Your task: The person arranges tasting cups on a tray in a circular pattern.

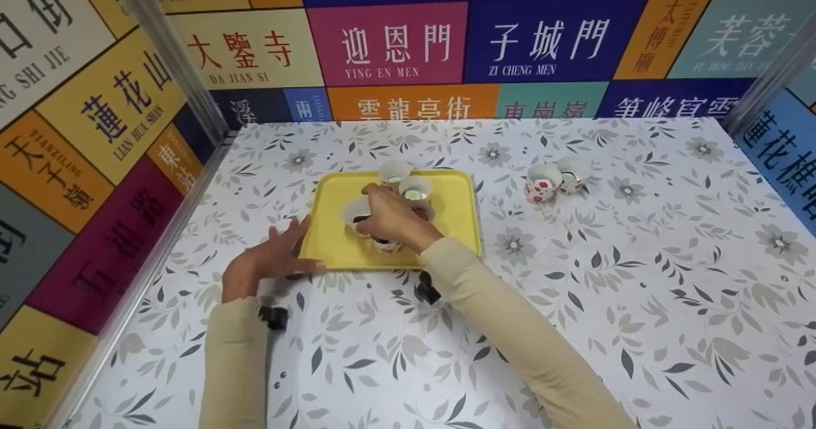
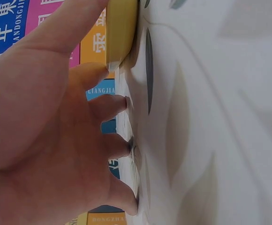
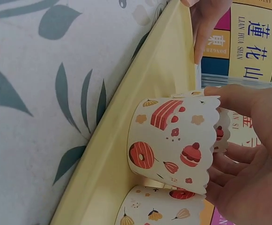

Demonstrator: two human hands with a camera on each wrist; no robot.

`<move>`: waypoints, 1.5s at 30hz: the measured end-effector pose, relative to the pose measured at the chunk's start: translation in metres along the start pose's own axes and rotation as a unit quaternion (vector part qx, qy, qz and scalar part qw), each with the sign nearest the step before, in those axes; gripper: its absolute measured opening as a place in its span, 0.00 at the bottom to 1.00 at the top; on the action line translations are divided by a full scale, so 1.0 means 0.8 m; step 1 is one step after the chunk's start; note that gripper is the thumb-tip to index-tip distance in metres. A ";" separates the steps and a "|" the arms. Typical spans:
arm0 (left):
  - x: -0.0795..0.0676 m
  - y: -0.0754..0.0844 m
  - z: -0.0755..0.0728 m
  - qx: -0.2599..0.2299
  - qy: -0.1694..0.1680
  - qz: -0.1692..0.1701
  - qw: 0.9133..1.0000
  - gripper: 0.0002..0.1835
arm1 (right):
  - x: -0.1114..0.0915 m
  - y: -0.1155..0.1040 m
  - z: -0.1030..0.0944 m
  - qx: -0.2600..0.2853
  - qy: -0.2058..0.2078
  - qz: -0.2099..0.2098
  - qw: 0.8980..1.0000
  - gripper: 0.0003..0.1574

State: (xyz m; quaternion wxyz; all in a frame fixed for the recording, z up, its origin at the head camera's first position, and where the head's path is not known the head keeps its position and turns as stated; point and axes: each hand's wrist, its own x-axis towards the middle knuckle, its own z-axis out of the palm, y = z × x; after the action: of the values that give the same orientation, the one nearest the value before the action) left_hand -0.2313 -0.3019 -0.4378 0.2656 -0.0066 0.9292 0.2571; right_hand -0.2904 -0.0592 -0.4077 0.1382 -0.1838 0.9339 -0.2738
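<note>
Several white paper baking cups with red and orange dessert prints stand grouped on a yellow tray. My right hand reaches over the group and pinches the rim of the left paper cup, which has something dark inside. A printed cup stands in front of the fingers in the right wrist view. Behind the hand are a cup with a pale green item and another cup. My left hand is spread at the tray's left front corner, thumb and index finger touching its edge.
Two more printed paper cups, one left and one right, are on the table to the right of the tray. A floral cloth covers the table. Coloured sign panels stand along the back and sides.
</note>
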 end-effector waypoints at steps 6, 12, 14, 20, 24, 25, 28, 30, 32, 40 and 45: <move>-0.001 0.000 0.000 0.003 -0.002 0.009 1.000 0.64 | -0.001 0.001 0.002 -0.029 0.003 -0.018 0.999 0.48; 0.000 -0.002 -0.001 0.024 0.000 0.040 0.999 0.63 | -0.002 0.002 0.002 -0.026 -0.002 -0.029 0.999 0.48; 0.000 -0.003 -0.001 0.024 -0.001 0.040 0.999 0.63 | -0.004 0.002 0.001 -0.024 -0.004 -0.034 0.999 0.48; 0.001 -0.002 0.000 0.022 -0.006 0.021 1.000 0.63 | -0.012 0.005 -0.006 -0.009 -0.012 -0.040 0.999 0.50; 0.002 -0.002 0.001 0.023 -0.003 0.015 1.000 0.63 | -0.018 0.009 -0.013 0.018 -0.007 -0.032 0.999 0.50; 0.002 -0.003 0.001 0.021 -0.003 0.014 1.000 0.63 | -0.020 0.010 -0.015 0.021 -0.002 -0.032 0.999 0.49; 0.002 -0.003 0.002 0.016 -0.004 0.015 1.000 0.63 | -0.025 0.015 -0.023 0.032 0.014 -0.040 0.999 0.47; 0.001 -0.003 0.001 0.012 -0.003 0.017 1.000 0.63 | -0.028 0.017 -0.028 0.042 0.024 -0.052 0.997 0.45; 0.000 -0.004 0.001 0.009 -0.001 0.020 1.000 0.63 | -0.031 0.020 -0.033 0.058 0.034 -0.063 0.996 0.43; -0.003 -0.003 0.001 0.010 0.000 0.025 1.000 0.63 | -0.043 0.031 -0.047 0.111 0.090 -0.094 0.985 0.38; -0.002 -0.001 0.000 0.005 0.003 0.016 1.000 0.63 | -0.055 0.044 -0.053 0.134 0.117 -0.088 0.980 0.35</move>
State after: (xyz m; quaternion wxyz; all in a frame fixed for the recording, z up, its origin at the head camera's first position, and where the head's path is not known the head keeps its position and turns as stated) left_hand -0.2296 -0.3026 -0.4377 0.2590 0.0088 0.9311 0.2568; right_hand -0.2756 0.0066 -0.3859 0.0269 -0.2116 0.8785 -0.4275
